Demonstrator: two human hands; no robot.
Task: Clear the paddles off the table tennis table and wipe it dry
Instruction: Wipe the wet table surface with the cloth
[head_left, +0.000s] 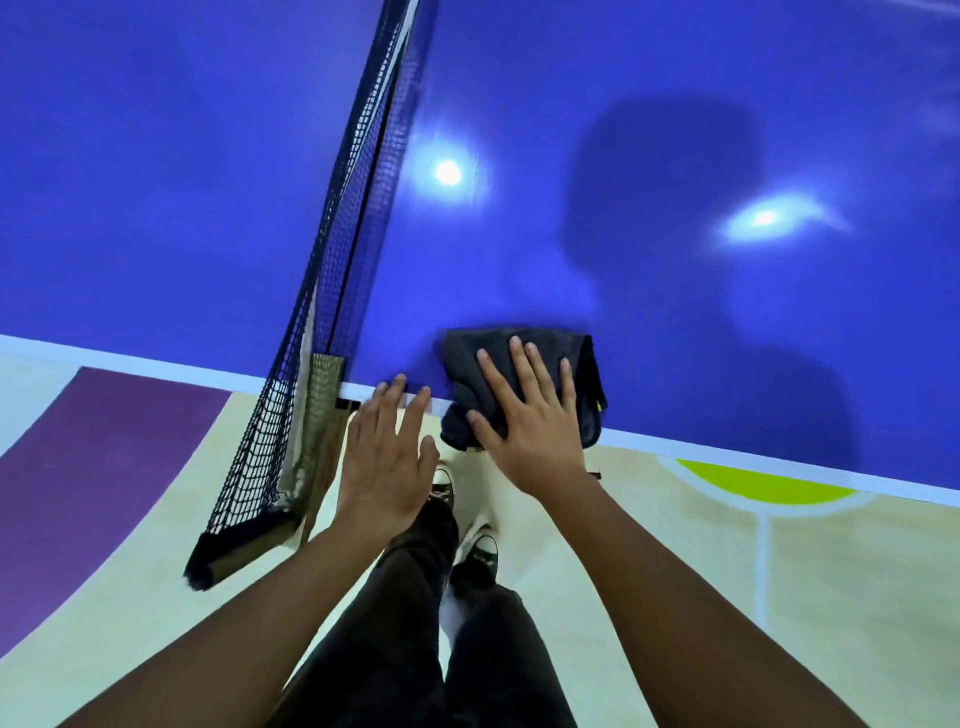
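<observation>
Right hand (535, 426) flat on half-hidden cloth (467, 356), fingers (517, 358) straight; left hand (387, 457) at table edge (727, 456), fingers relaxed

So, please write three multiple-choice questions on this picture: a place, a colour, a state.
1. Where does the cloth lie?
A. On the floor
B. On the table's near edge, beside the net
C. Draped over the net

2. What colour is the table top?
A. Green
B. Blue
C. Black

3. How is the right hand?
A. Clenched in the air
B. Gripping the net
C. Flat on the cloth, fingers straight

Answers: 1 B, the cloth overhangs the white edge line; 2 B, the surface is blue throughout; 3 C, the palm presses the cloth.
</observation>
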